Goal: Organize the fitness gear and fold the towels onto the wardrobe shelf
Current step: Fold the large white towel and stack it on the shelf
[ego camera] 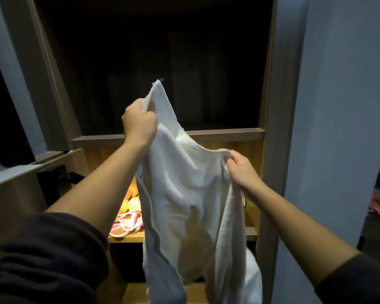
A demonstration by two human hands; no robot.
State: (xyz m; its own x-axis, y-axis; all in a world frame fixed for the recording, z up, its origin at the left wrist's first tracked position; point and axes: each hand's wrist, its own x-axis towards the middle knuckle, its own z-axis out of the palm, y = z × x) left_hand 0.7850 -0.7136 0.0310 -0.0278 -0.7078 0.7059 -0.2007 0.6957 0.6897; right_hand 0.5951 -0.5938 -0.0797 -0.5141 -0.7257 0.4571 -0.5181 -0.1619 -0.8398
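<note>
We count one white towel (184, 185), rumpled, frayed, hanging; two hands: left hand (139, 126) clenched on its corner at 10 o'clock, right hand (242, 170) pinching its edge at 4 o'clock

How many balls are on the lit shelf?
3, left on the lit shelf: one orange ball behind, another orange ball and a pale yellow ball in front. The white towel may hide more.
</note>
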